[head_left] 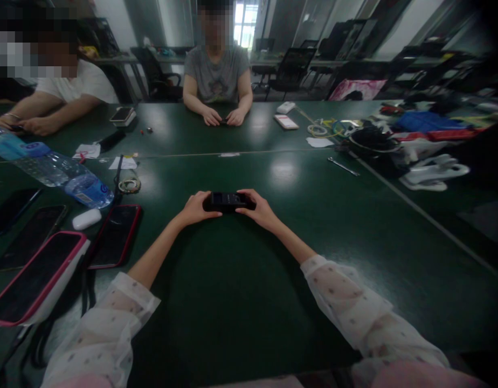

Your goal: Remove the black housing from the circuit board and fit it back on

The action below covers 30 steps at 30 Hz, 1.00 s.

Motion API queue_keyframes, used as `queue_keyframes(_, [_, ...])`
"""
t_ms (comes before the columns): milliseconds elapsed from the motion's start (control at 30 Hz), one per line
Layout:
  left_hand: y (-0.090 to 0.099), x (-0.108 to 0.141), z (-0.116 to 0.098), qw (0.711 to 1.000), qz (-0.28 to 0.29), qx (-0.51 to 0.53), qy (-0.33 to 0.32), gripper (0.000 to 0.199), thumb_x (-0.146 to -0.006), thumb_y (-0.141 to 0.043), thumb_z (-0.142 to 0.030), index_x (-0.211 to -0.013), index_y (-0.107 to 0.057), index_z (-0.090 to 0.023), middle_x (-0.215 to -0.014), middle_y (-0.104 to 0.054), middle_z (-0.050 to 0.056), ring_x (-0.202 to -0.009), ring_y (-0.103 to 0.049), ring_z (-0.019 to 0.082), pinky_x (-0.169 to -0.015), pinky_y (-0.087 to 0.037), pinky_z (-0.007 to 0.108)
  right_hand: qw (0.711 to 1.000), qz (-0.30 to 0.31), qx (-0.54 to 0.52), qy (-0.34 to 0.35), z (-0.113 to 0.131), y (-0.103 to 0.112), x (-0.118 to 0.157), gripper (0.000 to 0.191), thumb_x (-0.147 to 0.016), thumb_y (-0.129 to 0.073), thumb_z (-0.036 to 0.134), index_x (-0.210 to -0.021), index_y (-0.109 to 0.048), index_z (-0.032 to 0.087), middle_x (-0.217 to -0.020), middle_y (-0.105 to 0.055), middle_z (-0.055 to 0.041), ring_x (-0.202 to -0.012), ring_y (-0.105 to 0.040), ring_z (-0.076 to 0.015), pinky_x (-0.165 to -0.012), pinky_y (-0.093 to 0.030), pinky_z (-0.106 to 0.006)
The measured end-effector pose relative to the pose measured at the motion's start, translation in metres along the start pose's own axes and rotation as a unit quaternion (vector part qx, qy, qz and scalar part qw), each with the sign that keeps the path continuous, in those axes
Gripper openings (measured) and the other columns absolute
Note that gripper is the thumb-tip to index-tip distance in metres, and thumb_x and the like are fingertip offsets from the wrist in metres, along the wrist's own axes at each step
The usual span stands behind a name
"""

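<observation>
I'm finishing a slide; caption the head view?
Left grip and right grip hold a small black device at a green table.

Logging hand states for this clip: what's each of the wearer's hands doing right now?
Left hand: holding the left end of the black device.
Right hand: holding its right end.

The left hand and the right hand covered both ends of the black device, and the pale marks on its face were too small to read. A clear bottle and a dark phone were cut off by the left edge; the left sheer sleeve ran out at the bottom. Blocky pixels hid the heads of the white-shirted person and the grey-shirted person, whose small dark thing could not be made out. The chairs behind were blurred.
</observation>
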<state>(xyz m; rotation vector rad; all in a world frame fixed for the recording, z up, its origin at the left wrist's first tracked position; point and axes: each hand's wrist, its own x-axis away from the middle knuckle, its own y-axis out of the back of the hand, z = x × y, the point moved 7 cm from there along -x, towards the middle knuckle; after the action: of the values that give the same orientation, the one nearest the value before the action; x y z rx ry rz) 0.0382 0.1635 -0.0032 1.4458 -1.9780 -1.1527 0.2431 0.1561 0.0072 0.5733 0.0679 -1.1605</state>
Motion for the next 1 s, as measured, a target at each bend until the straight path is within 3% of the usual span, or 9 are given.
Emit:
queue_keyframes(800, [-0.003,0.000,0.010,0.999,0.001,0.018,0.028,0.080,-0.065,-0.071,-0.062,-0.129,-0.049,-0.018,-0.123,-0.055,0.013,-0.111,-0.053,0.032,-0.091,-0.045,0.048,0.997,-0.029,-0.069,-0.019,-0.001,0.004,-0.001,0.052,-0.075,-0.073,0.031,-0.121,-0.049,0.027,-0.125,-0.056,-0.0056,-0.121,-0.053,-0.0230,-0.108,-0.040,-0.045])
queue_keyframes(1000, [-0.001,0.000,0.001,1.000,0.007,0.021,0.000,0.065,-0.070,-0.070,-0.056,-0.123,-0.053,-0.022,-0.121,-0.057,0.010,-0.112,-0.053,0.030,-0.096,-0.041,0.048,0.989,-0.069,-0.122,-0.039,-0.004,0.011,-0.002,0.053,-0.074,-0.073,0.036,-0.119,-0.048,0.026,-0.122,-0.059,-0.0062,-0.116,-0.056,-0.0224,-0.105,-0.043,-0.042])
